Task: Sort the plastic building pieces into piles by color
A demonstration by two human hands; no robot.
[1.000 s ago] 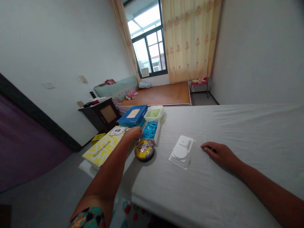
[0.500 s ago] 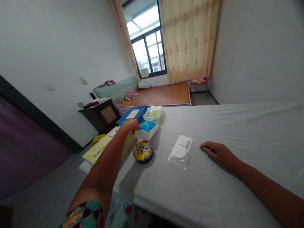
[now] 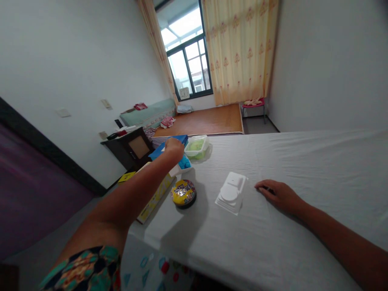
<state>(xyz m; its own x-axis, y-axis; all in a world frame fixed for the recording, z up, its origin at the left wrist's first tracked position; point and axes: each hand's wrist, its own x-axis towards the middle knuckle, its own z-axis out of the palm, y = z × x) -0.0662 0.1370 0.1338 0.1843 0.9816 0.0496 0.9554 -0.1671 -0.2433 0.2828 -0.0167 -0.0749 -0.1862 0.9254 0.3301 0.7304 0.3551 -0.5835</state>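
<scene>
White box behind left forearm, axis unclear

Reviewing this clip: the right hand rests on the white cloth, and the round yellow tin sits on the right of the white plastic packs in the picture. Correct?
Not quite: the head view shows the tin on the left of the plastic packs. The right hand does rest on the white cloth.
</scene>
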